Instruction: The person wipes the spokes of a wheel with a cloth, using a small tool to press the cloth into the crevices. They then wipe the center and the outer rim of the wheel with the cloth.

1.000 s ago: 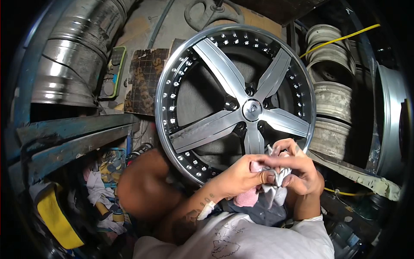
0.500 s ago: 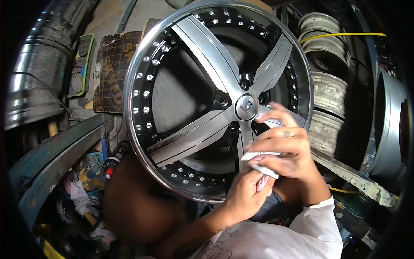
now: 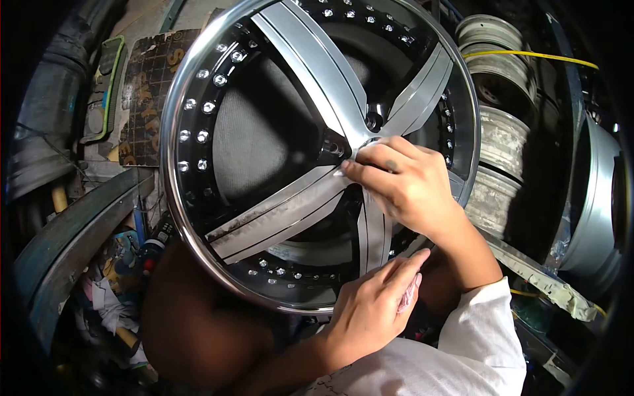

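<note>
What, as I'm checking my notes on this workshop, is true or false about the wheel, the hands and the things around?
1. The right hand is at the middle of the wheel. True.
2. The left hand is empty. False: it holds a pink cloth.
3. The lower-left spoke has dark smudges. True.
4. The worn rims stand left of the wheel. False: they are right of it.
5. The right sleeve is white. True.

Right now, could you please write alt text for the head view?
A person's right hand, holding something white, lies over the centre of a spoked wheel. The left hand holds pink cloth near the wheel's edge; worn rims are at right.
</note>
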`<state>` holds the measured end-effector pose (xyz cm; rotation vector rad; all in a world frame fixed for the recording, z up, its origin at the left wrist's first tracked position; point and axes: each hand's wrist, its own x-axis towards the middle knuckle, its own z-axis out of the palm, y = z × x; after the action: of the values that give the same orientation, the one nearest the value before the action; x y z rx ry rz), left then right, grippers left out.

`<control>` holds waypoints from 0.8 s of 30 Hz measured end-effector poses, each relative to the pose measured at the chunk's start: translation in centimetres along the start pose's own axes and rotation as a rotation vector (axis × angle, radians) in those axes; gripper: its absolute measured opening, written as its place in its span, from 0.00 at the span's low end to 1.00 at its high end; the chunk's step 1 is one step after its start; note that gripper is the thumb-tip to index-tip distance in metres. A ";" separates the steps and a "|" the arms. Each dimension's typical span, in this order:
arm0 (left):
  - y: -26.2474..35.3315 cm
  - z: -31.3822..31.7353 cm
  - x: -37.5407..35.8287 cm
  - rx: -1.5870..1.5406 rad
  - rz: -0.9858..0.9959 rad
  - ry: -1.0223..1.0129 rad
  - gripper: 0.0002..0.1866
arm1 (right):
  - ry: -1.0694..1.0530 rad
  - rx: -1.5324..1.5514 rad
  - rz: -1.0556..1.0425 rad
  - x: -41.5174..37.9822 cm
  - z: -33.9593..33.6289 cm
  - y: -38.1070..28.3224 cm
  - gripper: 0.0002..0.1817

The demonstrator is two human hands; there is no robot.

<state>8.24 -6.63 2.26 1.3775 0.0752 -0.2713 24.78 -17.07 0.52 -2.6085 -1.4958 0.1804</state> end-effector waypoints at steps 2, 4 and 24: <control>0.1 -0.2 -0.1 -0.021 -0.014 -0.017 0.22 | 0.006 0.001 0.005 0.1 0.3 0.3 0.13; 0.3 -0.5 -0.1 -0.036 -0.035 -0.034 0.22 | -0.002 -0.012 0.008 0.2 0.3 0.3 0.12; 0.8 -1.1 -0.6 -0.056 0.016 -0.046 0.22 | 0.046 0.037 -0.126 1.4 1.5 0.2 0.15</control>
<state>7.95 -5.29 2.95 1.3155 0.0330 -0.2859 25.42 -15.87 -1.00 -2.4633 -1.6180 0.1330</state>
